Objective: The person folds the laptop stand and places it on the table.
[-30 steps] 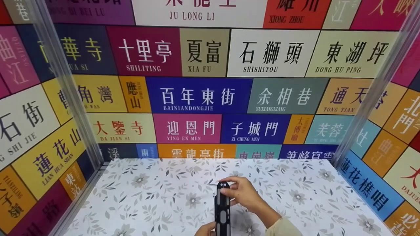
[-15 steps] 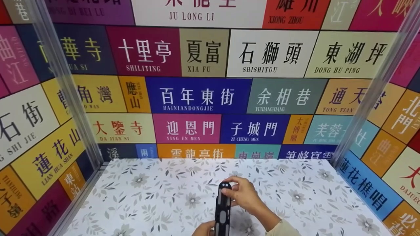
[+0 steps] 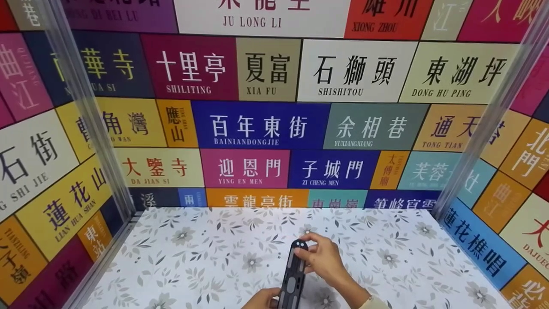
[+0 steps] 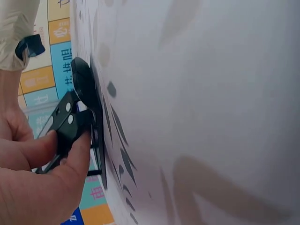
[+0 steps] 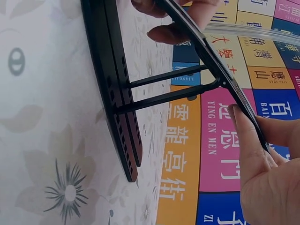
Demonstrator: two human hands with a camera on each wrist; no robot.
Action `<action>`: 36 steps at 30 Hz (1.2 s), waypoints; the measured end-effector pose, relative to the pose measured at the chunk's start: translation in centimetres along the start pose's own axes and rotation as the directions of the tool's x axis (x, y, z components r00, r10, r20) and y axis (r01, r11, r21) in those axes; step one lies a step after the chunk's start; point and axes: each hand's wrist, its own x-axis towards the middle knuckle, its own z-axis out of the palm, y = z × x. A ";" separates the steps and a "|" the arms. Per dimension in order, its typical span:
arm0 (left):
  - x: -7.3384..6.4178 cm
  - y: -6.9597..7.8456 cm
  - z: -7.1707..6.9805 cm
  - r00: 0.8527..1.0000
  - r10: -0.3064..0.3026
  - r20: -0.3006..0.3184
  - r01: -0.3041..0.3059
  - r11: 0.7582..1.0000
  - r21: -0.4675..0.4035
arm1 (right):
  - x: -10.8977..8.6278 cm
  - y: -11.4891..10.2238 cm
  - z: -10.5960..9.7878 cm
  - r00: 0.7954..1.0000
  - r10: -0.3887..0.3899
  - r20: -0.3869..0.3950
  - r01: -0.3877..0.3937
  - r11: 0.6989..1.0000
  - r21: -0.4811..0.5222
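A black folding laptop stand (image 3: 292,277) stands partly unfolded on the table, low in the head view. My right hand (image 3: 327,259) pinches the far end of its upper arm between thumb and fingers. At the near end my left hand (image 3: 262,299) grips the stand, partly cut off by the frame. From the right wrist, two thin struts (image 5: 166,93) join the raised upper arm (image 5: 234,96) to the slotted base bars (image 5: 112,89), which lie along the tabletop. In the left wrist view, my left thumb and fingers (image 4: 77,154) pinch the end close to the hinge.
A white cloth with grey flowers and leaves covers the table (image 3: 193,253). Colourful panels with Chinese place names (image 3: 261,124) form the back and side walls. Clear upright strips (image 3: 484,111) stand at both corners.
The stand's far end has swung slightly to the right, so it now leans in the head view. My right hand has moved right with it, and my left hand a little left.
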 end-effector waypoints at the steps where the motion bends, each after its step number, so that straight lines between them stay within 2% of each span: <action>1: -0.1 0.1 -0.1 1.000 -0.007 0.018 0.007 1.000 -0.022 | -0.1 0.1 0.0 1.000 -0.004 -0.006 0.004 1.000 -0.007; 3: -0.3 0.2 -0.4 0.998 -0.018 0.058 0.022 0.997 -0.072 | -0.2 0.2 -0.1 1.000 -0.012 -0.016 0.011 1.000 -0.020; 9: -1.0 0.8 -1.3 0.987 -0.063 0.149 0.085 0.986 -0.143 | -0.6 0.4 -0.1 0.999 -0.028 -0.047 0.025 0.998 -0.066; 17: -1.3 0.9 -2.1 0.979 -0.118 0.168 0.142 0.980 -0.137 | -1.2 0.4 0.1 0.995 -0.036 -0.093 0.029 0.996 -0.082; 25: -1.2 0.5 -2.6 0.976 -0.074 0.207 0.101 0.987 -0.123 | -1.6 0.7 0.2 0.989 -0.068 -0.131 0.054 0.993 -0.105; 36: -1.1 0.4 -3.3 0.969 -0.110 0.222 0.133 0.987 -0.091 | -2.2 0.9 0.4 0.979 -0.068 -0.190 0.045 0.991 -0.123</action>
